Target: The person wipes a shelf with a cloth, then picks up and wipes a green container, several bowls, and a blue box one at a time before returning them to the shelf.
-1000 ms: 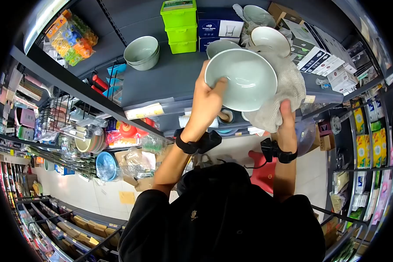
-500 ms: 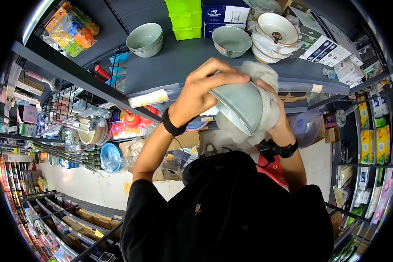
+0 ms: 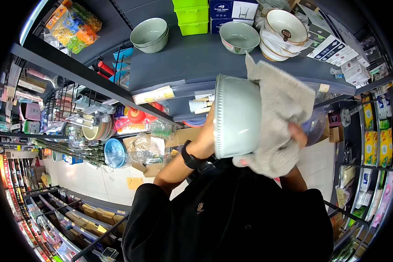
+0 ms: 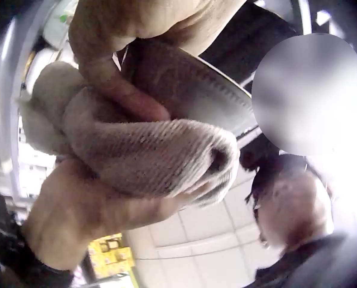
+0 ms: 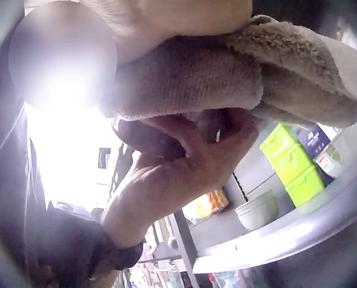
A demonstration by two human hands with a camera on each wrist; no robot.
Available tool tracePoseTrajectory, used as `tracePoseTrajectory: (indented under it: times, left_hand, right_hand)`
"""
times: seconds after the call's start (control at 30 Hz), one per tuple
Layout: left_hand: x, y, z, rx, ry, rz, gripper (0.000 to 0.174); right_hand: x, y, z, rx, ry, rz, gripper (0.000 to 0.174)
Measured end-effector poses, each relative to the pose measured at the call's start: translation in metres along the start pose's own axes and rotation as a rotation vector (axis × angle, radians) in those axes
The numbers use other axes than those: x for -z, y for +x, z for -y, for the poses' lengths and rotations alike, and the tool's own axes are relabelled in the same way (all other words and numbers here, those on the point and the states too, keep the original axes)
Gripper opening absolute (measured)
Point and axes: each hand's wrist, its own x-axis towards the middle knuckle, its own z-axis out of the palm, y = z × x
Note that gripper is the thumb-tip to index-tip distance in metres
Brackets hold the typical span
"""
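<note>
Tilted on its side in front of the chest is a pale green bowl (image 3: pixel 238 118), its beaded rim facing left. My left hand (image 3: pixel 205 137) holds it at the rim, partly hidden behind it; in the left wrist view the fingers of this hand (image 4: pixel 121 93) curl along the bowl (image 4: pixel 184 90). A grey-beige cloth (image 3: pixel 284 109) covers the bowl's base side. My right hand (image 3: pixel 298 134) grips the cloth against the bowl, mostly hidden under it. In the right wrist view the cloth (image 5: pixel 190 78) lies bunched beneath my right hand (image 5: pixel 184 18).
On the dark shelf (image 3: pixel 192 63) stand two stacked green bowls (image 3: pixel 149 35), another green bowl (image 3: pixel 239 37) and brown-rimmed white bowls (image 3: pixel 286 27) in wrapping. Lime-green boxes (image 3: pixel 193 19) and blue cartons (image 3: pixel 232 9) stand behind. Below left are a blue basin (image 3: pixel 115 153) and bagged goods on the floor.
The bowl has turned from facing up to standing on its side, and has come lower, nearer the chest. The cloth has moved round onto its outside and base.
</note>
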Motion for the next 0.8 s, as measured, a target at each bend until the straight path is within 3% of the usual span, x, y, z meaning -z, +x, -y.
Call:
tracePoseTrajectory:
  times: [0.07,0.1,0.17,0.2,0.23,0.27,0.33,0.37,0.43,0.47,0.5,0.53,0.57,0.6,0.63,0.7,0.73,0.77,0.8]
  left_hand:
    - [-0.011,0.004,0.008,-0.528,0.220,-0.025,0.033]
    - [-0.008,0.006,0.005,-0.529,0.223,-0.027,0.033]
    - [0.002,0.020,-0.011,-1.008,0.776,-0.115,0.031]
    - [0.004,0.022,-0.025,-0.874,0.488,-0.111,0.029]
    - [0.001,0.019,-0.042,-1.051,0.850,-0.121,0.025]
    - [0.003,0.019,-0.055,-1.072,0.940,-0.035,0.025]
    - [0.005,0.017,-0.081,-1.034,1.192,0.094,0.023]
    - [0.001,0.017,-0.092,-1.110,1.398,0.100,0.021]
    - [-0.004,0.025,-0.107,-1.004,1.587,0.155,0.027]
    - [-0.006,0.029,-0.111,-0.818,1.608,0.150,0.037]
    - [-0.013,0.031,-0.115,-0.814,1.615,0.145,0.037]
    - [-0.022,0.033,-0.119,-0.678,1.572,0.093,0.039]
    - [-0.027,0.034,-0.120,-0.542,1.526,0.041,0.042]
    - [-0.033,0.034,-0.120,-0.745,1.630,0.001,0.044]
    - [-0.039,0.031,-0.120,-0.735,1.644,0.000,0.044]
    - [-0.055,0.021,-0.115,-1.200,1.790,-0.200,0.045]
    - [-0.054,0.018,-0.116,-1.265,1.655,-0.156,0.044]
    - [-0.055,0.003,-0.106,-1.027,1.412,-0.166,0.051]
    - [-0.055,-0.008,-0.093,-0.998,1.393,-0.134,0.060]
  right_hand:
    - [-0.013,-0.025,0.003,-0.213,0.320,0.000,0.073]
    - [-0.021,-0.037,0.003,-0.353,0.524,-0.020,0.075]
    - [-0.038,-0.054,0.002,-0.593,0.849,-0.068,0.079]
    - [-0.037,-0.049,0.003,-0.593,0.850,-0.070,0.079]
    - [-0.035,-0.036,0.005,-0.844,1.088,-0.122,0.079]
    - [-0.031,-0.018,0.009,-1.099,1.326,-0.175,0.080]
    - [-0.022,0.018,0.019,-1.157,1.470,-0.110,0.081]
    - [-0.022,0.019,0.014,-1.208,1.545,-0.067,0.080]
    - [-0.027,0.019,0.004,-1.223,1.850,-0.104,0.070]
    - [-0.038,0.011,-0.009,-1.212,1.973,-0.216,0.067]
    - [-0.050,0.007,-0.018,-1.191,2.093,-0.331,0.065]
    - [-0.054,0.002,-0.021,-1.190,2.104,-0.328,0.065]
    - [-0.059,-0.003,-0.022,-1.018,1.834,-0.259,0.064]
    - [-0.063,-0.003,-0.022,-0.845,1.564,-0.198,0.063]
    - [-0.068,-0.003,-0.023,-0.843,1.578,-0.207,0.063]
    - [-0.073,-0.002,-0.027,-0.794,2.420,-0.435,0.066]
    - [-0.069,0.002,-0.024,-0.763,1.682,-0.263,0.074]
    - [-0.069,0.003,-0.028,-0.752,1.688,-0.277,0.074]
    - [-0.071,0.001,-0.030,-0.755,1.974,-0.386,0.080]
